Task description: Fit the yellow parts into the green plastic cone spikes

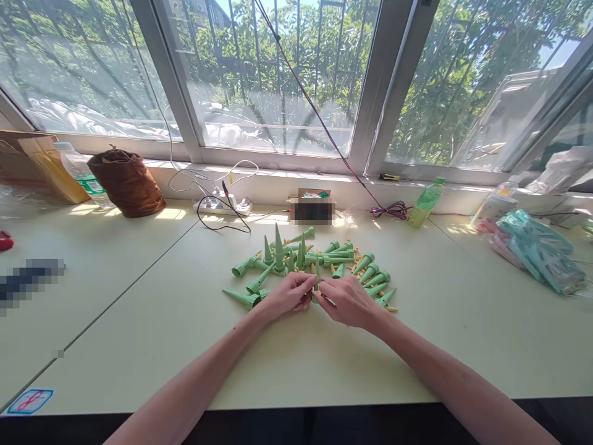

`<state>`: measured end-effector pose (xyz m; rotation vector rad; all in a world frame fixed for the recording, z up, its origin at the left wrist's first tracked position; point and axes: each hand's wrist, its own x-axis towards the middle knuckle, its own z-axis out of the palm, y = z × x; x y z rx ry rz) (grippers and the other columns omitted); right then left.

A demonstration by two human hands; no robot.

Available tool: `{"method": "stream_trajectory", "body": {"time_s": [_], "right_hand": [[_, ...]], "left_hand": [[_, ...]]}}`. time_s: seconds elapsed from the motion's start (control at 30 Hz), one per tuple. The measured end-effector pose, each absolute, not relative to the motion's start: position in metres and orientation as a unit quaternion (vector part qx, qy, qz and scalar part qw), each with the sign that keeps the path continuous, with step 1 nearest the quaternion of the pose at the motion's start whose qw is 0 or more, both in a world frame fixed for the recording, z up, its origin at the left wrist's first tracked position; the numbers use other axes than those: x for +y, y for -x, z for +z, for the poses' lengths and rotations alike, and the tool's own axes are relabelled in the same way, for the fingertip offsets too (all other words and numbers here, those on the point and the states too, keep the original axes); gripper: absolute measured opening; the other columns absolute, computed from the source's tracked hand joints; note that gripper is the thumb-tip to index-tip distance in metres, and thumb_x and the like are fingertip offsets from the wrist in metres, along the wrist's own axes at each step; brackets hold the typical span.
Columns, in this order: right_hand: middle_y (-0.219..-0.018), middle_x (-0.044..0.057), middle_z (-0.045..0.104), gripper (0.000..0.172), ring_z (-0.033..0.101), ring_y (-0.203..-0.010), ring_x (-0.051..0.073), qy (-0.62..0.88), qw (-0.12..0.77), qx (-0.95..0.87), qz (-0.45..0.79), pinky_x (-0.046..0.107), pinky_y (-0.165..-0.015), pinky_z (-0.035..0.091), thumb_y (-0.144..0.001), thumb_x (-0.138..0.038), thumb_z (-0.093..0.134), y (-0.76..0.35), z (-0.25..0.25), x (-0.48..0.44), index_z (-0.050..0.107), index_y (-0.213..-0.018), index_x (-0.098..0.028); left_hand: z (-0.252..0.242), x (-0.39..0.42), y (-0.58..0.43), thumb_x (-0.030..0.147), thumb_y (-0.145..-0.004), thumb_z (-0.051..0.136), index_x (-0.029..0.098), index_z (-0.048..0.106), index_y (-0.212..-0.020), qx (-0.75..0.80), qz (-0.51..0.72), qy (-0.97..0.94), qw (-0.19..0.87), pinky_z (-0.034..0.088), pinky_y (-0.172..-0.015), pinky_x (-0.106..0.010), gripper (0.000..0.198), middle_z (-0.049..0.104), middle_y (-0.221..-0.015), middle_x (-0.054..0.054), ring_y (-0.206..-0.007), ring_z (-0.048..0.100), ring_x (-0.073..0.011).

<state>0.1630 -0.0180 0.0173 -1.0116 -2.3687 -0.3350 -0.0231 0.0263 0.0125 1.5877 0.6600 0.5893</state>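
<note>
Between my two hands a green plastic watering spike point(317, 267) stands with its pointed tip upward. My left hand point(293, 292) is closed around its left side. My right hand point(345, 300) pinches at its right side, where a small bit of yellow-orange shows near the fingertips; most of that small piece is hidden. Just beyond my hands lies a pile of green spikes point(319, 259), some standing on their wide ends and others on their sides. Small tan plastic valves point(356, 254) are scattered among the spikes on the right.
Behind the pile sits a small box point(312, 210), partly blurred. A power strip point(222, 205) with cables, a brown drawstring bag point(126, 182) and a green bottle point(426, 203) line the window side. Teal plastic packaging point(542, 250) lies at right on the pale table point(152, 346).
</note>
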Motion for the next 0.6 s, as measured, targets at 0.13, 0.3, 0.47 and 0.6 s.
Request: {"method": "stream_trajectory", "body": {"time_s": [0.13, 0.3, 0.47, 0.6], "right_hand": [[-0.059, -0.001, 0.049, 0.035, 0.033, -0.048, 0.009, 0.375, 0.288, -0.873, -0.120, 0.028, -0.051, 0.015, -0.099, -0.026, 0.042, -0.162, 0.014, -0.017, 0.049, -0.066, -0.018], [-0.054, -0.002, 0.047, 0.037, 0.031, -0.047, 0.008, 0.379, 0.350, -0.847, -0.127, 0.026, -0.050, 0.018, -0.098, -0.027, 0.045, -0.157, 0.008, -0.014, 0.046, -0.061, -0.018], [-0.051, -0.003, 0.044, 0.037, 0.028, -0.046, 0.009, 0.375, 0.389, -0.830, -0.138, 0.025, -0.050, 0.021, -0.096, -0.024, 0.048, -0.156, 0.007, -0.013, 0.045, -0.059, -0.018], [-0.052, -0.003, 0.043, 0.040, 0.029, -0.046, 0.009, 0.373, 0.378, -0.836, -0.136, 0.025, -0.050, 0.020, -0.098, -0.027, 0.046, -0.158, 0.007, -0.014, 0.046, -0.059, -0.018]], "left_hand": [[0.012, 0.027, 0.023, 0.060, -0.091, 0.048, 0.015, 0.053, -0.069, 0.283, 0.258, -0.687, 0.618, 0.025, -0.042, -0.021, 0.051, 0.047, -0.048, 0.003, -0.041, 0.035, -0.0062], [0.012, 0.025, 0.019, 0.060, -0.091, 0.049, 0.015, 0.054, -0.072, 0.273, 0.284, -0.664, 0.636, 0.031, -0.041, -0.019, 0.049, 0.048, -0.053, 0.003, -0.043, 0.040, -0.0067], [0.012, 0.021, 0.016, 0.058, -0.091, 0.050, 0.016, 0.057, -0.088, 0.263, 0.308, -0.627, 0.666, 0.038, -0.044, -0.018, 0.044, 0.052, -0.061, 0.003, -0.047, 0.045, -0.0067], [0.012, 0.021, 0.016, 0.059, -0.089, 0.054, 0.015, 0.056, -0.087, 0.253, 0.311, -0.603, 0.689, 0.040, -0.046, -0.018, 0.044, 0.053, -0.061, 0.002, -0.048, 0.045, -0.0062]]}}
